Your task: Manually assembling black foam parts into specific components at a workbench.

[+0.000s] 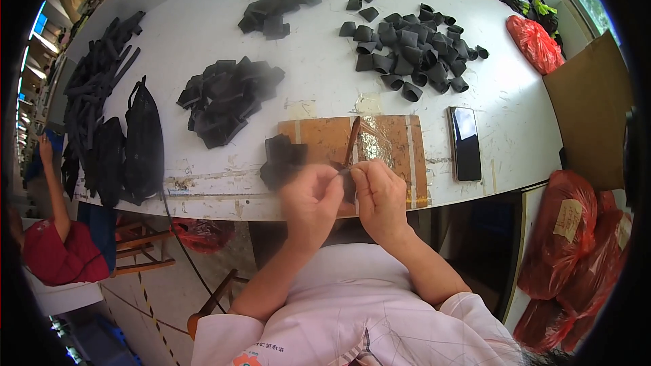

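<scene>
Three heaps of black pieces (pixel 229 98), one phone (pixel 464 142), one brown board (pixel 386 139), two hands (pixel 346 196) at work

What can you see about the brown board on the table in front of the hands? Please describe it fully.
The brown board is a flat rectangle that looks like wood or cardboard, lying on the white table at its near edge. Pale tape strips cross it, and a shiny, clear patch covers its middle. A small stack of black pieces rests on its left end. The left hand and right hand cover its near edge.
</scene>
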A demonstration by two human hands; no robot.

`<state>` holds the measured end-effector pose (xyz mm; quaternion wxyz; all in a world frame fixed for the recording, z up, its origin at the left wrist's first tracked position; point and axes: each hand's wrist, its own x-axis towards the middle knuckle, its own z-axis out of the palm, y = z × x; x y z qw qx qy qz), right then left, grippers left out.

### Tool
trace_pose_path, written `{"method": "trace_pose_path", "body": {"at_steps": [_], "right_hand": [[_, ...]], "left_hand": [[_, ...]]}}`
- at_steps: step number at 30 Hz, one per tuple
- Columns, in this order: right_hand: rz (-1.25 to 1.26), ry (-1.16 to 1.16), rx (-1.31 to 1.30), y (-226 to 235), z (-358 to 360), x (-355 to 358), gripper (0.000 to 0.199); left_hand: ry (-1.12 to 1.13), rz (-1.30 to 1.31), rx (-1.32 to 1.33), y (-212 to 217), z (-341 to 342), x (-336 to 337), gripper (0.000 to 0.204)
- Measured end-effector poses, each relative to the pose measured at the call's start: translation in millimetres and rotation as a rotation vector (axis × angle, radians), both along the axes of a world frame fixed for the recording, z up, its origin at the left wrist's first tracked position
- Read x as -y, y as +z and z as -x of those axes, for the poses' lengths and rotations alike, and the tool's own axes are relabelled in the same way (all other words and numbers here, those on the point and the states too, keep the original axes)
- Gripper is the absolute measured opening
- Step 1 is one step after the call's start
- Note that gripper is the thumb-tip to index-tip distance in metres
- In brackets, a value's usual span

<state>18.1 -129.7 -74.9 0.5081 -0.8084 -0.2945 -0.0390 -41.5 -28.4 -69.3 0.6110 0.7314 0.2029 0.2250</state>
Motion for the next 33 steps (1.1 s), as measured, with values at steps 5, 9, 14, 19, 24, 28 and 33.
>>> {"method": "trace_pose_path", "body": {"at_steps": [5,9,14,19,24,28,33], "right_hand": [[-0.233,0.048,-0.441,6,-2,2,0.007],[-0.055,0.081,-0.006,7,-7,-2,0.007],[0.11,-0.002,0.419,3,-2,-13,0.013],[-0.166,0.032,-0.247,-1,-2,-1,0.007],[-0.689,0.157,-1.148,15,-1,7,0.003],[-0.956,0.388,-1.506,7,-5,11,0.006],[-0.878,0.415,-1.462,12,-12,11,0.015]], "left_hand": [[-0.068,0.34,-0.044,8,-3,-6,0.002],[-0.069,-0.202,0.058,-12,-3,-6,0.003],[0.159,-0.088,0.131,4,-3,1,0.008],[-0.247,1.172,0.11,12,3,-20,0.019],[-0.226,0.835,0.065,17,5,-13,0.018],[-0.005,0.357,0.085,12,-1,-1,0.008],[-0.079,0.61,0.009,15,-1,-6,0.006]]}}
